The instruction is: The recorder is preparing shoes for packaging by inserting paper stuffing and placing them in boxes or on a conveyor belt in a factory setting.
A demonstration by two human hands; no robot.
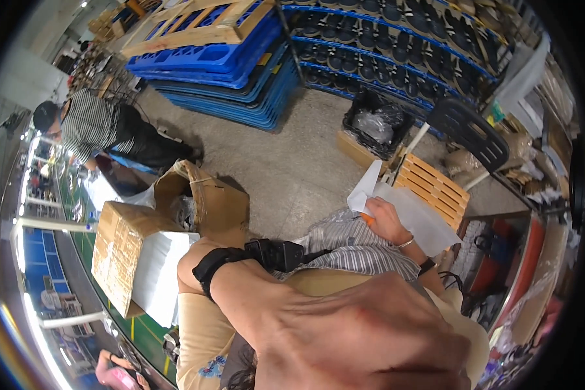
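Carton at left, slatted chair at right.
Right hand grips an orange handle beside white sheeting near the chair; left hand is at the carton, fingers hidden, grip impossible to tell. Carton markings blur.

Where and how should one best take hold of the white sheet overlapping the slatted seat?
Probably pinch the thin, white, translucent sheet by its pointed right corner, coming from the right. That corner seems to project past the orange-brown slatted wooden seat, leaving room for thumb and finger, while the right hand covers part of its left side.
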